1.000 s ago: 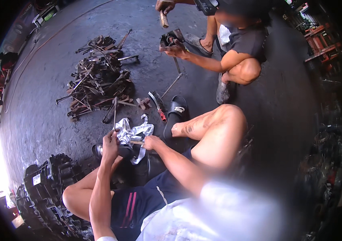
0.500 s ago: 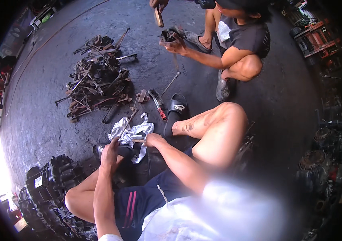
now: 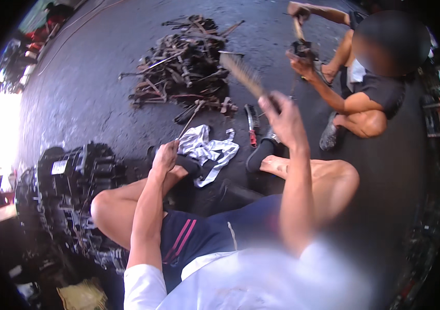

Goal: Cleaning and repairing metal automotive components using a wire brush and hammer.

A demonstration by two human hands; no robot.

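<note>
A: What takes up the most room?
B: The dark grey, scuffed floor (image 3: pixel 90 57). On it, at the far right, a co-worker (image 3: pixel 380 98) in dark clothes squats, gripping a wooden-handled tool and a dark metal part.

A: And next?
B: A bulky black metal housing with ribbed sides (image 3: pixel 75 186), at the person's left. Ahead lies a heap of dark, rusty metal rods and brackets (image 3: pixel 189 62). Both appear farther right and higher in view than half a second ago.

A: Anything newly in sight?
B: A crumpled yellowish sheet or packet (image 3: pixel 83 295), at the lower left. The shiny silver-white cloth (image 3: pixel 207 147) remains on the floor between the feet and the heap.

A: The hands?
B: The right hand (image 3: pixel 284 121) has changed most: it was low beside the cloth, and now it is raised, fingers wrapped around a long, flat, tan wooden tool (image 3: pixel 245 77), blurred at its far end. The left hand (image 3: pixel 165 156) stays closed around a thin, dull metal rod (image 3: pixel 191 120) slanting past the cloth toward the heap; I can't tell whether they touch.

A: And the smallest?
B: A black-bristled brush with a red handle (image 3: pixel 252 125), lying near the person's foot as before.
</note>
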